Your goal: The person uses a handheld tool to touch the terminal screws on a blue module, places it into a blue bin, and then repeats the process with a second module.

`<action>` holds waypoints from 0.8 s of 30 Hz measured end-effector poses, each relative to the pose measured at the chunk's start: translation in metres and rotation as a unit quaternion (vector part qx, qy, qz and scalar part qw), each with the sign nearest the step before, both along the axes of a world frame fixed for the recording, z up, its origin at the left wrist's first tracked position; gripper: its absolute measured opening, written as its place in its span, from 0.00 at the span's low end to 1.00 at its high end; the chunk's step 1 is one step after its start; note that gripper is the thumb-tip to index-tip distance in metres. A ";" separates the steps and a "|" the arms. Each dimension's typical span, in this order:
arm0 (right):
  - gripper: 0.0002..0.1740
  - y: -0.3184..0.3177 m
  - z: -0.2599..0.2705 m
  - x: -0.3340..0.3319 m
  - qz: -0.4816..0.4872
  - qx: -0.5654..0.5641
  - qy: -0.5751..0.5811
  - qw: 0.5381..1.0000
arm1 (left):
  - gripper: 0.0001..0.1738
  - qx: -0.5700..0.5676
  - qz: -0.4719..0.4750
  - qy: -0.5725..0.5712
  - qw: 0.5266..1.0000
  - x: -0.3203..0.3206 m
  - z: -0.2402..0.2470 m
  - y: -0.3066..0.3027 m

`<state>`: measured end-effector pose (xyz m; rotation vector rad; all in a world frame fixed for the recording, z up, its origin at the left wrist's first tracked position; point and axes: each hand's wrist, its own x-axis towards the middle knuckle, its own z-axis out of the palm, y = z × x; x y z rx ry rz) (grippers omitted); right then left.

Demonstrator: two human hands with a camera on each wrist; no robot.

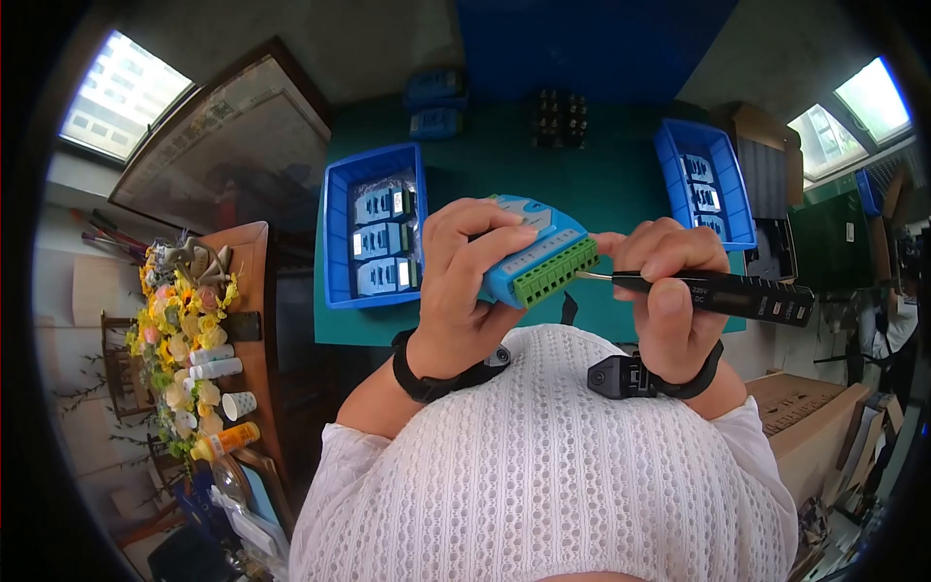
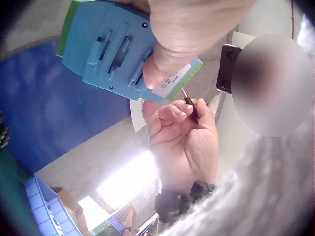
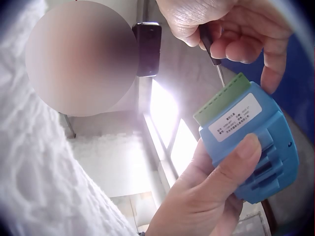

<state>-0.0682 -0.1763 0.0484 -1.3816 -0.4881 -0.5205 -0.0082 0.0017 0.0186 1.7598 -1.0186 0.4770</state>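
Observation:
My left hand (image 1: 456, 276) holds a blue electronic module (image 1: 551, 233) in front of the chest, thumb on its back and fingers over its front. A green screw terminal block (image 1: 558, 275) runs along the module's near edge; a white printed label (image 3: 236, 117) shows in the right wrist view. In my right hand (image 1: 679, 276) is a black voltage-tester screwdriver (image 1: 752, 297), gripped by the handle between thumb and fingers. Its thin metal shaft (image 3: 220, 74) points at the terminal block, with the tip right at the block's edge. One extended right finger reaches the module's corner.
On the green table (image 1: 621, 165), a blue bin (image 1: 335, 233) at left and another blue bin (image 1: 742, 194) at right contain similar modules. More modules (image 1: 434, 121) and small dark parts (image 1: 560, 121) stand at the back. A wooden side table (image 1: 254, 291) with flowers is far left.

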 end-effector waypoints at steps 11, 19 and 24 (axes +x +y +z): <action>0.08 0.000 0.001 0.000 -0.019 -0.044 -0.003 0.999 | 0.31 0.002 -0.001 -0.006 1.000 0.001 -0.001 -0.001; 0.07 0.001 0.001 -0.001 0.002 -0.022 0.001 1.000 | 0.32 0.009 0.005 -0.016 1.000 0.001 0.001 -0.002; 0.07 0.002 -0.001 -0.001 -0.004 -0.039 -0.005 0.999 | 0.35 -0.011 0.014 -0.013 1.000 0.001 -0.002 -0.004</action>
